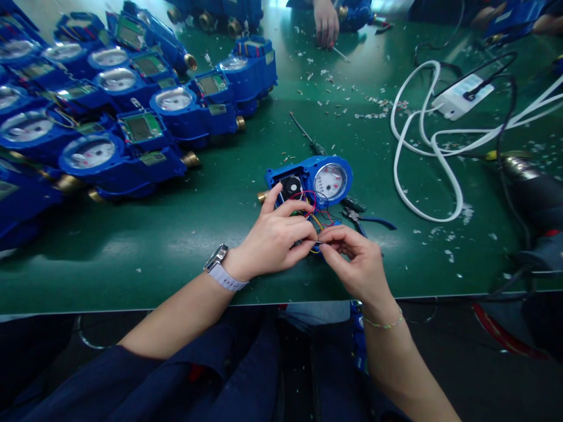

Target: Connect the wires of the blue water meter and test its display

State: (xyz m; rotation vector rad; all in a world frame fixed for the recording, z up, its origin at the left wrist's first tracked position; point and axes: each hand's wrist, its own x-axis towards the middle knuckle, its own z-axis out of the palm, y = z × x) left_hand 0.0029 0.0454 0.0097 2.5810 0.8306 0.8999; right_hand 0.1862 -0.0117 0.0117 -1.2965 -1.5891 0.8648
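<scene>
An open blue water meter (313, 179) with a round dial lies on the green mat near the front edge. Coloured wires (313, 212) spill from its open compartment toward me. My left hand (272, 237), with a watch at the wrist, has its fingers closed on the wires just below the meter. My right hand (352, 258) pinches the ends of the same wires, fingertip to fingertip with the left. Blue-handled pliers (367, 218) lie just right of the meter, beyond my right hand.
Several assembled blue meters (132, 117) crowd the left of the green table (176, 234). A thin screwdriver (308, 138) lies behind the open meter. White cables (422, 146) and a power strip (461, 97) sit right. A dark tool (532, 187) lies far right. Another person's hand (326, 23) works opposite.
</scene>
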